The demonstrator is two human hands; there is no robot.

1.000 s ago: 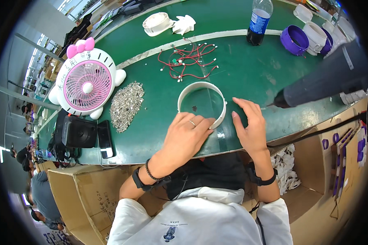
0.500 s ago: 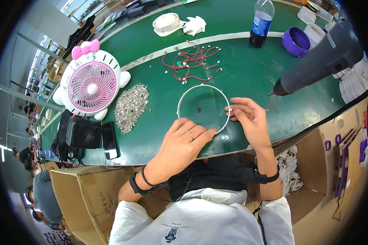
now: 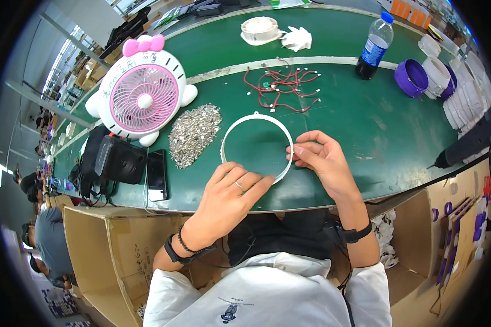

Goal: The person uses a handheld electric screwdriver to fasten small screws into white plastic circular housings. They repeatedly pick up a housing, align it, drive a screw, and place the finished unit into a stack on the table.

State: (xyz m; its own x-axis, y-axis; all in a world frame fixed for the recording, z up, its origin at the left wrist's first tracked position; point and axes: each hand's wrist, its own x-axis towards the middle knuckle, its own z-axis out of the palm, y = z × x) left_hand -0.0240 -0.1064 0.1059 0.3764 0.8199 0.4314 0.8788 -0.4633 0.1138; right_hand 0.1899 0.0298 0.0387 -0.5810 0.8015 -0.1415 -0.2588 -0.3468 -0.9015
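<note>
Fingers of the left hand (image 3: 229, 193) were bent over the near left edge of a thin, round, white plastic ring (image 3: 256, 116), and the thumb reached along its near edge, so the hand seemed to hold it. The right hand (image 3: 326, 161) was at the right edge. Its thumb and first fingers were close together by a small bump on the rim. I could not tell if they pinched the rim, or some tiny thing, or just touched it.

The ring was on the near part of the shiny green table (image 3: 343, 122), with its round hole facing up. It had no long way and short way, because it was a circle. What mattered most was that bump: it was just to the left of the right fingertips, so the right hand was the nearer one. The left hand was across on the near left side.

To the left of the ring was a heap of tiny silver metal bits (image 3: 195, 135). Past the ring, on the far side, was a tangle of thin red wires (image 3: 283, 90) with small white ends. Well off to the right was a dark, long power screwdriver (image 3: 463, 144), its tip pointing left. Neither hand was near it.
</note>
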